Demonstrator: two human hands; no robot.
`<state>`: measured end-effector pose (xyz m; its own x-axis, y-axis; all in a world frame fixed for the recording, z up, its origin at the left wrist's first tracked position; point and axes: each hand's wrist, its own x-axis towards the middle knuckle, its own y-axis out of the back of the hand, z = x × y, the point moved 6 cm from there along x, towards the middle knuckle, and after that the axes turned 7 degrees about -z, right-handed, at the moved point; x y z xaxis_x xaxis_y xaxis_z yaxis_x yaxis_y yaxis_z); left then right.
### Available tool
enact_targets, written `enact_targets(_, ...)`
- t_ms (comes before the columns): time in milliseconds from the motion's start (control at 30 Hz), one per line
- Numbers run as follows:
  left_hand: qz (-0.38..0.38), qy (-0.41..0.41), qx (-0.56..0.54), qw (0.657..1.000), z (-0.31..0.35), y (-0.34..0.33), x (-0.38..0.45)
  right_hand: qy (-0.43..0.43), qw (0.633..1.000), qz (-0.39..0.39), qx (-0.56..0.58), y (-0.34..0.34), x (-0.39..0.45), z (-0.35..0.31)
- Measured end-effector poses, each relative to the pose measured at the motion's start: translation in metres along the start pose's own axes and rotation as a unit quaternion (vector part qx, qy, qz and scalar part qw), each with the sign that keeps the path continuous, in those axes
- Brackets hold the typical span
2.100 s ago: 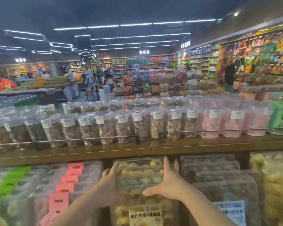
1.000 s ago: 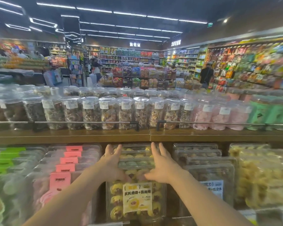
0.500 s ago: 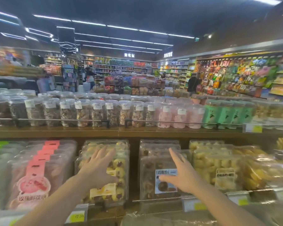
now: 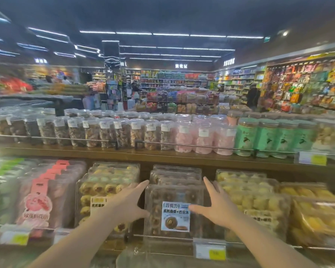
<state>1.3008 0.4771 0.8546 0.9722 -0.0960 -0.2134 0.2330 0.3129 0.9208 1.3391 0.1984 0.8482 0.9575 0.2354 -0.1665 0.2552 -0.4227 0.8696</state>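
A clear plastic box of dark chocolate cookies with a blue and white label stands at the front of a row on the lower shelf. My left hand is spread at the box's left side, fingers straight, thumb near its lower left edge. My right hand is spread at the box's right side, thumb lying across the label's right edge. Whether the palms touch the box is unclear. Neither hand grips it.
A row of yellow cookie boxes stands to the left, pink-labelled boxes further left, more yellow boxes to the right. The wooden upper shelf carries round jars behind a metal rail. Price tags line the shelf front.
Both hands left the yellow cookie box row and moved right. They now flank the chocolate cookie box. The view shifted right as well.
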Motion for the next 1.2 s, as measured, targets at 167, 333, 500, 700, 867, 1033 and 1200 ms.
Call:
enact_targets(167, -0.009, 0.001, 0.015, 1.0, 0.01, 0.009, 0.028, 0.003, 1.0, -0.003, 0.0, 0.004, 0.026, 0.001)
enact_targets(333, -0.023, -0.004, -0.049, 0.999, 0.012, 0.006, 0.07, 0.005, 1.0, -0.011, 0.019, 0.003, 0.063, 0.0)
enact_targets(500, -0.05, -0.011, -0.137, 0.989, 0.003, -0.006, 0.103, -0.058, 0.995, 0.066, -0.053, 0.005, 0.084, 0.002)
enact_targets(700, -0.056, -0.025, -0.19, 0.98, -0.009, -0.018, 0.128, -0.07, 0.994, 0.062, -0.061, -0.005, 0.094, -0.014)
enact_targets(867, -0.073, -0.037, -0.147, 0.986, -0.007, -0.015, 0.136, -0.011, 0.999, 0.035, 0.012, -0.017, 0.102, -0.02)
enact_targets(1033, -0.101, -0.027, -0.096, 0.99, -0.002, -0.012, 0.142, -0.008, 0.999, -0.041, 0.027, -0.021, 0.123, -0.005)
enact_targets(1200, -0.101, -0.024, -0.078, 0.992, -0.006, -0.017, 0.151, 0.01, 0.998, -0.049, 0.038, -0.027, 0.133, -0.004)
